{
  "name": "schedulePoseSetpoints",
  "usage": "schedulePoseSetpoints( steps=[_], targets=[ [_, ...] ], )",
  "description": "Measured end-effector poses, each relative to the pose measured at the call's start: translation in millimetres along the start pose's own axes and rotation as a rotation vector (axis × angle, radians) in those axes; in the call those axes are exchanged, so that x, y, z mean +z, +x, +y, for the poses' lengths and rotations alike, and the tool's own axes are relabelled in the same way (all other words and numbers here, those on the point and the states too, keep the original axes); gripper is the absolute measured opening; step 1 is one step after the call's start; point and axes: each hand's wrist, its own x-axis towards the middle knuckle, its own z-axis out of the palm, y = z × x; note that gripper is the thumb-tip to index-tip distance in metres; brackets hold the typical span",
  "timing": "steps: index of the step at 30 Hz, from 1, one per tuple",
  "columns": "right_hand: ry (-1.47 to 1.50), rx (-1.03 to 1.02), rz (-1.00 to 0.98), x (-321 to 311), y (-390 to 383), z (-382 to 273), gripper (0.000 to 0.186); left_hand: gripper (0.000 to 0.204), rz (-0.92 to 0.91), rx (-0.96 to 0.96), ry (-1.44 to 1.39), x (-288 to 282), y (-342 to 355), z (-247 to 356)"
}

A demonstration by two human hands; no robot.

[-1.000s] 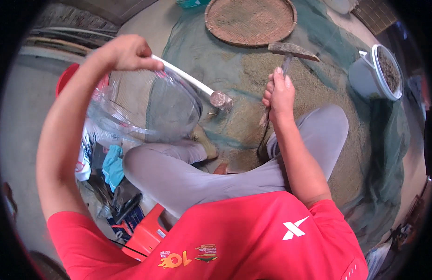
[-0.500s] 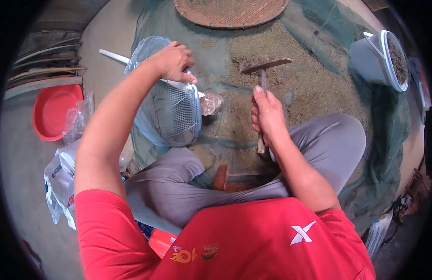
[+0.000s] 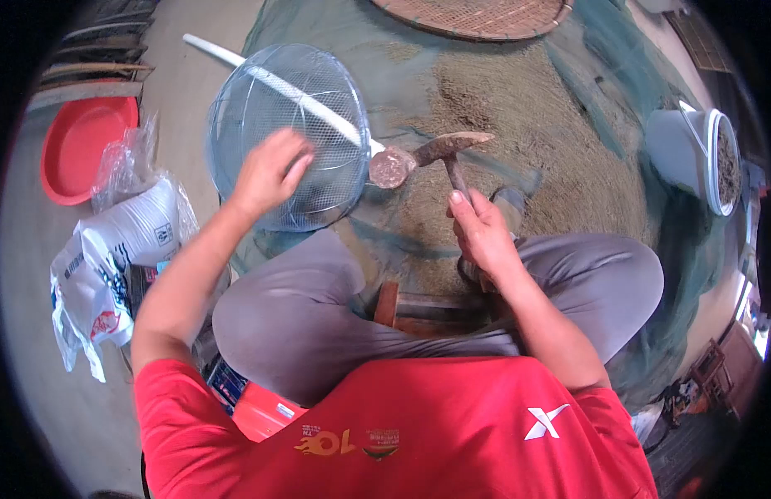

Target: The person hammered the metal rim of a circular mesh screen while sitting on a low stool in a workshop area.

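And here's the right hand (image 3: 483,237), closed firmly round the wooden handle of a hammer (image 3: 442,148), thumb laid along the shaft. The hammer's head sits just beyond the fist on the far side, one end reaching left, the tapered one right. That head looks like hard, heavy metal, so the weight should pull away from the grip; low on the handle is the sound place to hold. Over on the left, the left hand (image 3: 273,170) hangs above a round wire-mesh basket (image 3: 335,187), thumb parted from half-curled fingers, nothing seen in its grasp; whether it touches the mesh, I can't tell. The basket looks light and springy, likely to dent, so its rim is the best hold, all round that hand. And a white-handled mallet (image 3: 391,169) crosses the basket in view, block head to the right, between the two hands and close to the hammer's left end; contact there isn't clear. It looks head-heavy, its smooth handle perhaps slippery, best taken near the head, right of the left hand.
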Motion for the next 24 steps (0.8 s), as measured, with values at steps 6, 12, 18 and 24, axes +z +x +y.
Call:
schedulePoseSetpoints(
  steps=[6, 12, 18, 24],
  targets=[
    [0.033, 0.077, -0.014, 8.9, -1.3, -4.4, 0.032, 0.021, -0.156, -1.036, -0.932, 94.3, -176.7, -28.0],
    [0.004, 0.077, 0.04, 4.1, 3.6, 1.7, 0.032, 0.03, 0.218, -1.676, -1.316, 168.2, -223.9, -9.1],
    [-0.018, 0.151, 0.087, 4.2, 10.5, 6.9, 0.029, 0.042, 0.93, -1.825, -1.501, 209.7, -215.1, -50.8],
    [0.017, 0.209, 0.108, -1.5, 23.4, 10.4, 0.03, 0.06, 1.134, -1.635, -1.799, 245.8, -217.5, -85.3]
  ],
)
